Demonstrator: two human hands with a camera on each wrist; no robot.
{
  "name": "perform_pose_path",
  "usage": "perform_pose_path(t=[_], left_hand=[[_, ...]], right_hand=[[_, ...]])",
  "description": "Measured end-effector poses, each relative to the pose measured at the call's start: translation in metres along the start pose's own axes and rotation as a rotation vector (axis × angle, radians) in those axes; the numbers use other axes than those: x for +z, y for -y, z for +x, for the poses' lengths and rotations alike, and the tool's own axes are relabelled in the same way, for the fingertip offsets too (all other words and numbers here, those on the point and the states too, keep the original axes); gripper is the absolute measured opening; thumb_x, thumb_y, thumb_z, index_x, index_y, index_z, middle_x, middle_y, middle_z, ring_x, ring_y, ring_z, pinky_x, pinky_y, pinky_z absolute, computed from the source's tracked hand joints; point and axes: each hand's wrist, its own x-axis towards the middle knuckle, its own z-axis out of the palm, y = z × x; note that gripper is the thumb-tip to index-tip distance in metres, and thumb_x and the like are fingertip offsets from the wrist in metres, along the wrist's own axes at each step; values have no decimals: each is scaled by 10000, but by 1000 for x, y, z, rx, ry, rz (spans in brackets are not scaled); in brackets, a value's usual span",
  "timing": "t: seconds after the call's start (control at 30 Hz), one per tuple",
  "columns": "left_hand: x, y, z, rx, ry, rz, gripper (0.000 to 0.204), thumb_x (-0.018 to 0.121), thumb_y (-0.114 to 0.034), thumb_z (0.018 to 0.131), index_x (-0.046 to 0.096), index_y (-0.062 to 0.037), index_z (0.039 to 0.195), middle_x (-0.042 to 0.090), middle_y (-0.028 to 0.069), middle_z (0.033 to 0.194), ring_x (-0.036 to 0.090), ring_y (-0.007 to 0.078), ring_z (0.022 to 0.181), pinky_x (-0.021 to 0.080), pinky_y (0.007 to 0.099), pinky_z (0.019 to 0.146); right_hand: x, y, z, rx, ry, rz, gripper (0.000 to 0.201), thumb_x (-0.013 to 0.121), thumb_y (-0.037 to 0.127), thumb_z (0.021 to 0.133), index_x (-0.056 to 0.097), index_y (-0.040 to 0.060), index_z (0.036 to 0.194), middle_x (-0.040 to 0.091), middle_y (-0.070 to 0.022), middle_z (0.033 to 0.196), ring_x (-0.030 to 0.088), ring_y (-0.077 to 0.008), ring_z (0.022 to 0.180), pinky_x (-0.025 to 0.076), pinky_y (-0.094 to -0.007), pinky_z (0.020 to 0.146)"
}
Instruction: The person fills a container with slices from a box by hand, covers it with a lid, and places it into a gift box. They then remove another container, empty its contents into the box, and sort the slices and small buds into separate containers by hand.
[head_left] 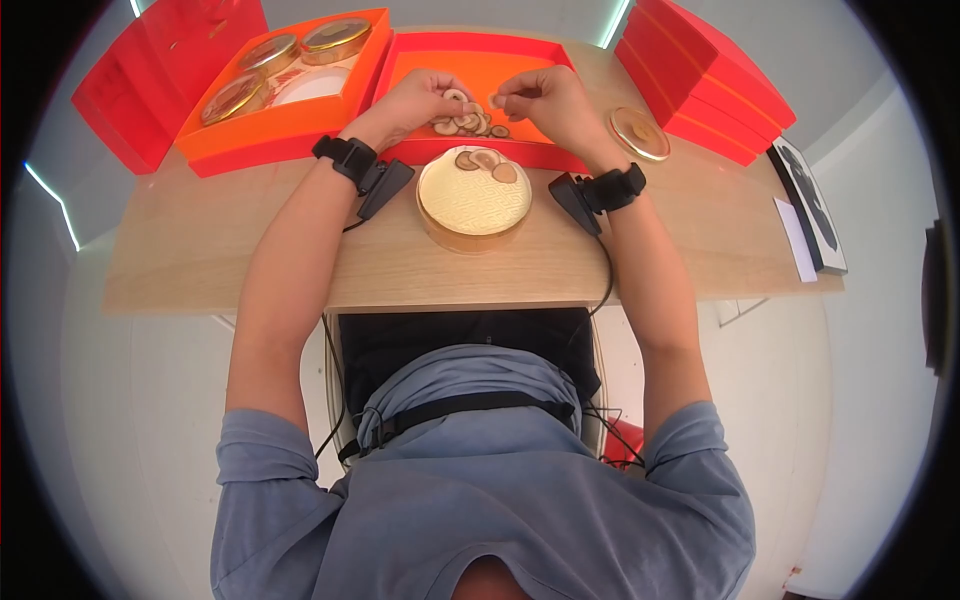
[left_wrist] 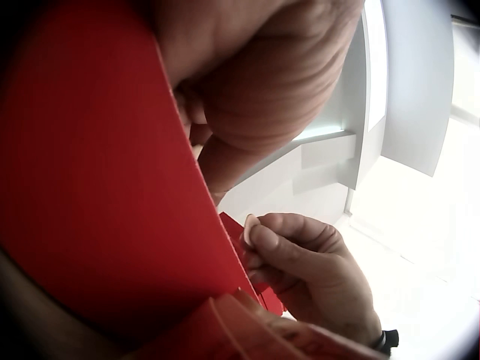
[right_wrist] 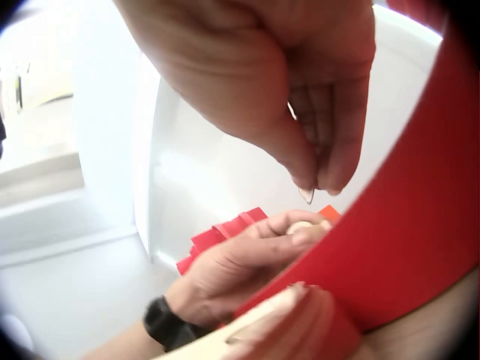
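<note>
Over the open red tray, the left hand holds a pale round slice between thumb and fingers, above a small heap of slices. To its right, the right hand pinches another slice; the left wrist view shows this slice at the fingertips. In front of the tray stands a round tin with a gold textured top surface, and several brown-edged slices lie at its far edge.
At the left, an orange box holds several round gold-rimmed tins, beside an upright red panel. A round gold-rimmed lid lies right of the tray. Stacked red boxes and a black-framed picture are farther right.
</note>
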Motion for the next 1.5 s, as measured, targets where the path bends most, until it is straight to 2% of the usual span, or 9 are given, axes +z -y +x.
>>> perform_pose_path(t=[0.07,0.17,0.37,0.47,0.67,0.77,0.87,1.27,1.5], left_hand=[[-1,2,1,-18,-18,-2,156,640,-74,907,612,19,1029,679,97,928,664,117,787,537,223,695],[-3,4,2,-42,-13,-8,141,615,-38,901,611,27,1026,672,93,912,658,110,785,533,212,686],[-1,4,1,-56,-26,2,138,596,-17,898,613,27,1027,660,75,897,647,99,782,534,210,696],[-1,3,1,-72,-29,7,135,596,-16,898,614,24,1026,661,75,898,648,99,778,536,211,694],[-1,1,0,-82,-9,-8,127,604,-27,903,616,20,1021,669,70,874,656,105,760,536,205,680],[-2,3,1,-55,5,-12,136,622,-46,907,618,17,1027,680,78,877,661,108,752,534,204,672],[2,3,2,-28,-14,-17,152,639,-67,911,618,17,1036,689,90,899,665,111,760,534,210,679],[3,-4,-2,55,26,-59,181,630,-95,926,592,11,1069,688,101,956,675,136,838,546,246,773],[3,-4,-2,59,-3,-119,182,636,-100,923,591,1,1068,679,99,951,671,139,842,545,254,771]], right_hand=[[-2,13,-5,-16,147,77,128,694,33,844,714,-50,940,719,-97,826,680,-131,723,544,-244,685],[15,12,-7,-237,233,103,110,671,-15,827,725,-49,916,701,-96,737,642,-110,632,523,-245,596],[19,32,-16,-17,352,104,59,665,-4,845,700,-49,859,663,-42,689,599,-72,628,510,-235,645],[23,31,-16,-107,320,49,126,676,-6,822,724,-44,931,691,-103,723,610,-102,570,506,-263,560],[24,13,-10,-179,186,-20,157,692,12,791,719,-38,937,697,-136,745,659,-155,659,529,-293,645],[20,11,-8,-173,122,12,159,700,23,786,720,-32,934,703,-145,766,678,-172,714,537,-291,679],[8,26,-10,-6,59,-226,192,676,33,845,697,-69,1006,724,-110,864,681,-139,791,549,-261,754],[11,-11,3,58,129,71,275,735,29,797,666,-95,1032,681,-129,867,670,-162,745,557,-282,653],[9,1,-2,143,20,240,348,775,38,772,637,-126,1046,674,-135,869,663,-162,720,550,-253,637]])
